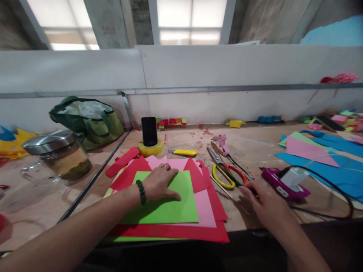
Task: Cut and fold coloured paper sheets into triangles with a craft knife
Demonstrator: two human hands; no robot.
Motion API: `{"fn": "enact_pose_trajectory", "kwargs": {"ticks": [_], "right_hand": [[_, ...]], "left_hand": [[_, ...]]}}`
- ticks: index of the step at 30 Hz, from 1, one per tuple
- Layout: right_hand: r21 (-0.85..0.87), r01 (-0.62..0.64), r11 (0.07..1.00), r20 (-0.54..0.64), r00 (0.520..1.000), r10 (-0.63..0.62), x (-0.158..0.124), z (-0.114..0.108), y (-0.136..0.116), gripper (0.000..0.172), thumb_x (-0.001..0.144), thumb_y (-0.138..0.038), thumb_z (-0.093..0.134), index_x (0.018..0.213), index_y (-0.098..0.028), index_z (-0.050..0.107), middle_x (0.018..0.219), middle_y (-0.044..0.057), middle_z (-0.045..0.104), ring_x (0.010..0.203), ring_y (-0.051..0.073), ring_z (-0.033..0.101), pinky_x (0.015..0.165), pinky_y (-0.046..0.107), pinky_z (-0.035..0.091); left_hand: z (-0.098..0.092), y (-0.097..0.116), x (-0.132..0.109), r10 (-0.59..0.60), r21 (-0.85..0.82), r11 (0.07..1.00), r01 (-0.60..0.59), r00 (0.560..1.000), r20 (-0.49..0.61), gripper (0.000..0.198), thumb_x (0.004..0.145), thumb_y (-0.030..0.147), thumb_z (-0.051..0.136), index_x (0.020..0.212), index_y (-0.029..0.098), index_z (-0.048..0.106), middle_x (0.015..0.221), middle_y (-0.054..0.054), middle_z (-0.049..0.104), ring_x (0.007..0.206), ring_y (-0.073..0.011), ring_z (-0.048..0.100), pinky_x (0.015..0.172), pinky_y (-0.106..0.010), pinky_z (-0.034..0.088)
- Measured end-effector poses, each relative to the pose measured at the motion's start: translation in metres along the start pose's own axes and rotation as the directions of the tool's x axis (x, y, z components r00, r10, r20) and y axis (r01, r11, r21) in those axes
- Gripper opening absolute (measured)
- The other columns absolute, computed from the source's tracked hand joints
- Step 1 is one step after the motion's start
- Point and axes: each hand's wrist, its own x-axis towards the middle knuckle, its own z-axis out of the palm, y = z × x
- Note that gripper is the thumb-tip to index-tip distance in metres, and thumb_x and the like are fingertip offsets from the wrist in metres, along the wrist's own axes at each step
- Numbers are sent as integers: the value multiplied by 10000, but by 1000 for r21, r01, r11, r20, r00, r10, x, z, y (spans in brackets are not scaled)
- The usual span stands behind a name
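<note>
My left hand (pixel 163 183) lies flat, thumb spread from the fingers, on a square green sheet of paper (pixel 181 211). Under that sheet are pink paper (pixel 207 207) and red paper (pixel 204 232), stacked at the table's front edge. My right hand (pixel 259 198) is closed, low over the table beside the scissors (pixel 222 170), which have yellow and red handles. A slim dark green thing (pixel 235 178) runs from the scissors' handles to my right fingertips; its kind and what the fingers grip are hidden. A thin stick (pixel 221 187) lies left of this hand.
Behind the paper are a yellow cutter knife (pixel 185 152), a pink glue gun (pixel 222 143) and a phone (pixel 149 131) upright in a tape roll (pixel 151 148). To the right sits a purple power strip (pixel 285 185) with a cable. A glass mug (pixel 65 156) and green bag (pixel 90 122) stand left.
</note>
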Motion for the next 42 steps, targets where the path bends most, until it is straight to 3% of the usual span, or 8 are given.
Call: {"fn": "enact_pose_trajectory", "kwargs": {"ticks": [5,10,16,28,31,35,38,42], "right_hand": [[243,-10,970,55,998,-3,-16,-8,-9,282,875,-487,431,818,-235,543,683,14,642,648,199,616,600,295,438],[316,24,948,151,986,-75,-22,-1,-21,258,905,-444,398,803,-233,507,654,-5,603,623,181,594,600,291,442],[354,68,933,144,981,-126,-21,8,-26,267,931,-396,354,753,-236,473,610,-22,550,555,162,547,541,277,418],[263,-3,965,179,983,-46,-13,15,-30,291,891,-420,374,786,-222,559,684,29,629,639,205,600,573,306,431],[255,41,966,261,959,-109,-14,12,-37,278,907,-397,381,780,-220,553,677,8,615,644,182,587,589,287,422],[313,69,947,420,885,-203,-21,3,-42,298,937,-408,383,784,-218,554,724,-8,627,686,156,585,623,264,419],[309,43,950,497,844,-200,-29,-6,-40,326,933,-441,399,771,-214,569,699,-6,631,669,155,575,614,262,411],[297,0,955,525,835,-164,-38,-17,-33,352,924,-466,406,750,-211,575,643,-16,596,609,143,540,570,249,392]], "left_hand": [[-4,-6,12,-2,-11,1000,3,999,54,916,522,759,692,1205,171,532,1109,-133,500,998,-318,515,864,-428,442],[-9,-5,24,20,-28,999,-17,993,119,894,469,731,739,1120,149,549,1055,-125,553,966,-307,541,813,-384,450],[-9,-3,24,26,-45,999,-21,994,103,861,475,701,761,1099,144,561,1068,-131,591,967,-322,550,828,-416,444],[3,-6,9,94,-282,953,-112,993,-76,938,553,525,821,1326,181,416,1339,-160,495,1222,-328,454,1036,-470,348],[2,-5,6,86,-313,942,-121,989,-124,945,576,502,820,1359,200,385,1376,-150,465,1259,-321,427,1054,-469,334],[1,-6,7,93,-309,942,-129,987,-129,938,608,474,812,1383,191,365,1393,-161,450,1284,-317,410,1063,-476,323],[0,-4,11,114,-280,949,-147,985,-132,876,668,449,781,1386,165,366,1402,-174,444,1298,-309,398,1079,-473,300],[-2,3,22,155,-234,953,-193,973,-173,857,703,454,755,1389,120,365,1410,-192,430,1306,-309,382,1089,-456,288]]}}
